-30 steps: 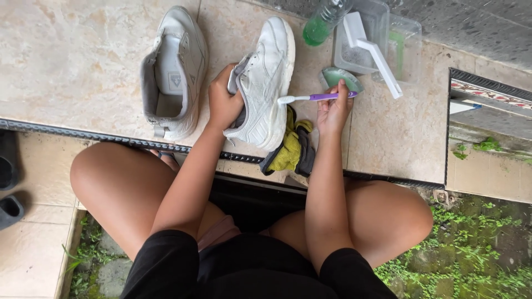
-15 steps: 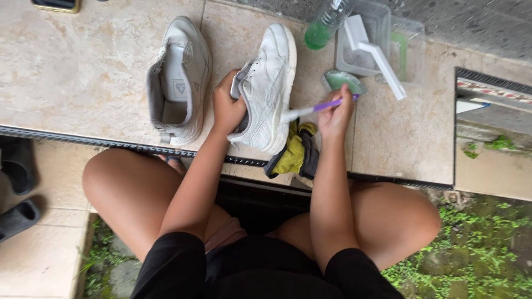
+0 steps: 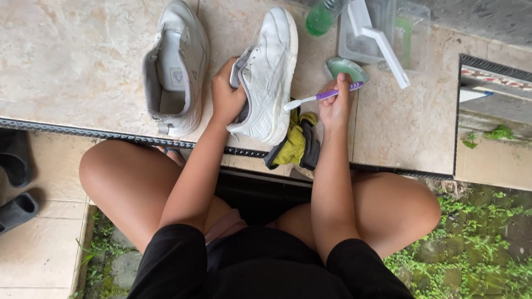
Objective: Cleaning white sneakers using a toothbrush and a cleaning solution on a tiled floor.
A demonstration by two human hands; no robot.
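— White leather sneaker (image 3: 269, 72) in the head view: where does it lie from the hands?

— Between them. Its long axis runs away from the person, toe far, heel near, tipped onto its side on the stone ledge (image 3: 72, 66). The left hand (image 3: 226, 97) is clamped on the heel collar; the right hand (image 3: 338, 102) sits just beside the shoe's right edge, fingers closed round a purple toothbrush (image 3: 321, 96).

— Which way does the brush point?

— Crosswise to the shoe, bristles at the sole edge, touching or nearly so; I cannot tell which. The left hand is the one actually on the shoe.

— Counts?

— Two white sneakers, the second (image 3: 176, 66) lying apart to the left, untouched. One toothbrush. One yellow-and-grey cloth (image 3: 293, 145) just under the right wrist. One green bottle (image 3: 322, 15), one clear tub (image 3: 413, 33) with a white long-handled brush (image 3: 382, 41) across it, one small green dish (image 3: 346, 67) behind the right hand. Two dark sandals (image 3: 16, 182) on the lower tiles at far left.
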